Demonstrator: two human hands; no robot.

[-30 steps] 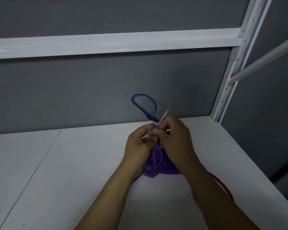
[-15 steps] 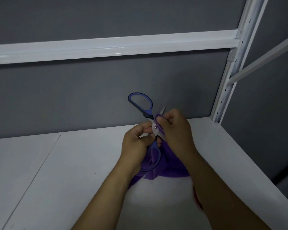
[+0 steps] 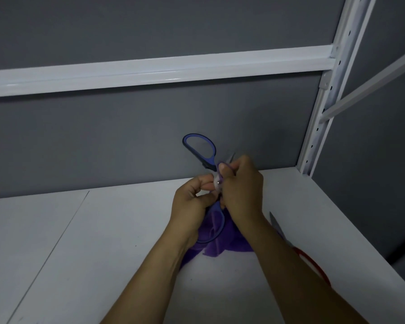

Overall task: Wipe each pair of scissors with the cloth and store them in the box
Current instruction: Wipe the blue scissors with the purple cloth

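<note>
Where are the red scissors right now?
Head view, right side: the red scissors lie on the white shelf, partly hidden behind the right forearm, right of the purple cloth.

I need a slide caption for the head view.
Left hand holds blue scissors; right hand wipes them with purple cloth; red scissors nearby.

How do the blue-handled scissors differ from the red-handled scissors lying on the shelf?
The blue-handled scissors are held up off the shelf, gripped by the left hand; the red-handled scissors lie flat on it, untouched. The blue pair is spread open, and the right hand pinches the purple cloth round a blade; no cloth touches the red pair, partly hidden behind the right forearm. Both have coloured loop handles.
</note>
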